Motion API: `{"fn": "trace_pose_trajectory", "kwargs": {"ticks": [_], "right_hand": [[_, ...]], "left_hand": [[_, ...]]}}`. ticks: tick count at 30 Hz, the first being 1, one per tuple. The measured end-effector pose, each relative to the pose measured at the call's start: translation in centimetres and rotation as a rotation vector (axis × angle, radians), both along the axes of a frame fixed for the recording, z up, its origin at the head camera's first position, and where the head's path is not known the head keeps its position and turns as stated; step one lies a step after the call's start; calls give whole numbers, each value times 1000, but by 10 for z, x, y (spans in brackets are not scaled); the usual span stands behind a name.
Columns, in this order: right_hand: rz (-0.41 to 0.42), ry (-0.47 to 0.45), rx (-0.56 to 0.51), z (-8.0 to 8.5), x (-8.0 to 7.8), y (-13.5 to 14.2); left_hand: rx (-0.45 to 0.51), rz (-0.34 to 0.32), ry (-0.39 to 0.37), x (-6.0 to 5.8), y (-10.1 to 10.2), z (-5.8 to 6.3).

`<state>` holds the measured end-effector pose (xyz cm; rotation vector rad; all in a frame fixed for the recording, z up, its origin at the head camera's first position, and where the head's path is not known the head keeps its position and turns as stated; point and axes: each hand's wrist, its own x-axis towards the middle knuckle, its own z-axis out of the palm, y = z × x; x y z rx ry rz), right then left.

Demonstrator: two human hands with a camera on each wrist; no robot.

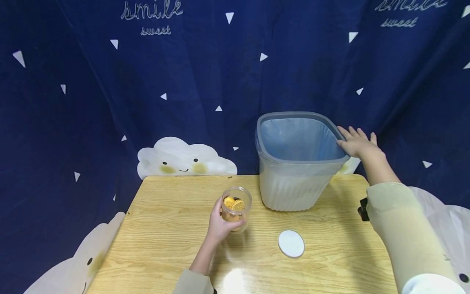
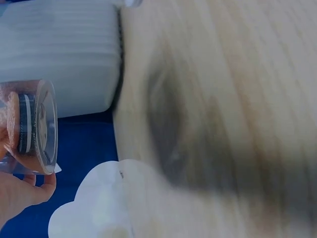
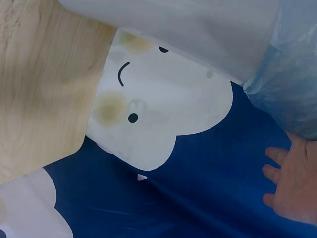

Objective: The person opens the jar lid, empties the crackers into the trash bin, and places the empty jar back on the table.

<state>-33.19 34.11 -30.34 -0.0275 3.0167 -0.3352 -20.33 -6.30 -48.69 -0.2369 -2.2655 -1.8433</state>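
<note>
A clear plastic jar with yellow cookies and a dark cookie inside is gripped by my left hand, thumb on the near side. The left wrist view shows the jar's base raised off the table. To its right stands a trash bin with a grey rim and a bluish bag lining. My right hand is at the bin's right rim, fingers straight and spread, thumb against the edge. In the right wrist view, that hand is beside the overhanging bag, partly out of frame.
A round white lid-like disc lies on the wooden table in front of the bin. Behind the table hangs a dark blue curtain with white triangles and cloud faces. The bin stands near the table's back edge.
</note>
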Motion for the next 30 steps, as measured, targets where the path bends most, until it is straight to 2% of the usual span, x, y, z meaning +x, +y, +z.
{"fn": "trace_pose_trajectory", "kwargs": {"ticks": [2, 4, 11, 15, 25, 30], "right_hand": [[0, 0, -3, 0, 0, 0], [0, -3, -5, -1, -1, 1], [3, -5, -6, 0, 0, 1], [5, -7, -5, -1, 0, 1], [7, -6, 6, -2, -3, 2], [6, -4, 10, -1, -3, 2]], "left_hand": [[1, 18, -1, -6, -1, -2], [19, 28, 12, -9, -1, 2], [59, 55, 109, -6, 0, 44], [62, 74, 123, -9, -1, 55], [38, 124, 158, -23, 2, 69], [31, 140, 175, -44, 2, 57]]}}
